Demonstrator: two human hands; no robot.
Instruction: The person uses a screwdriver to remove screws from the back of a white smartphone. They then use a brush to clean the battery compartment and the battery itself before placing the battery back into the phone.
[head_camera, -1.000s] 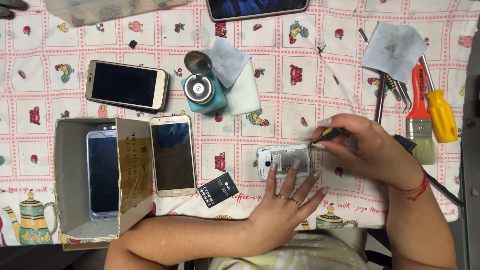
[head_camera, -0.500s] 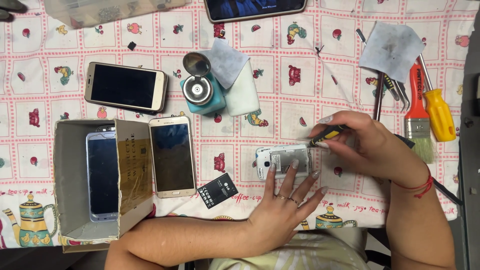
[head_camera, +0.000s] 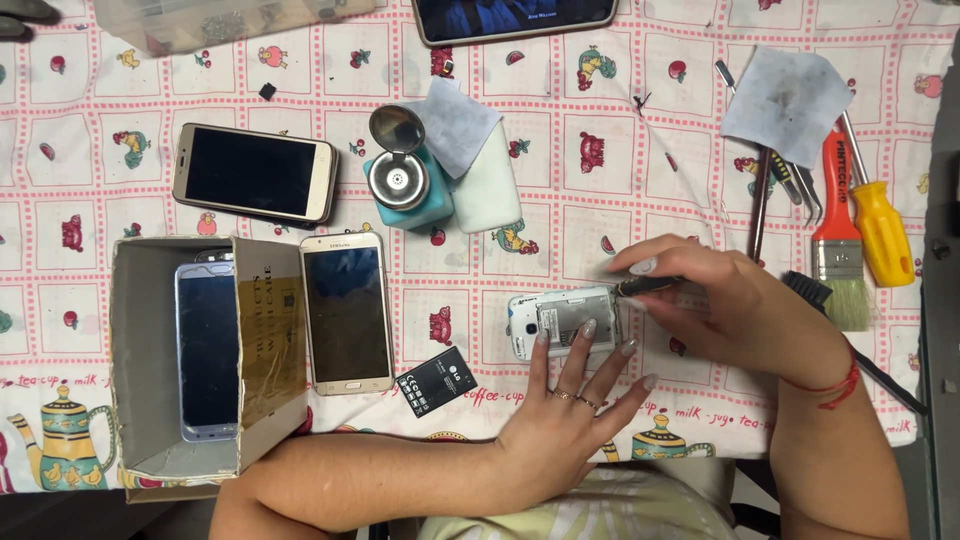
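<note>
Head view, against the frame half a second earlier, shows almost no change: both hands stay where they were, the right hand's fingers only slightly rearranged on the tool. At the far left a cardboard box holds a dark-screened phone; just beside the box lies a gold phone, and above them a second gold phone. A loose black battery rests near the left hand. The left hand is spread wide, fingertips pressing flat on the small opened phone, pinning it to the patterned tablecloth. That phone lies back up, cover off, its long axis running left to right, its rounded end pointing left. The right hand pinches a thin dark screwdriver, tip meeting the phone's right edge. Farther right lie a brush and a yellow-handled screwdriver.
</note>
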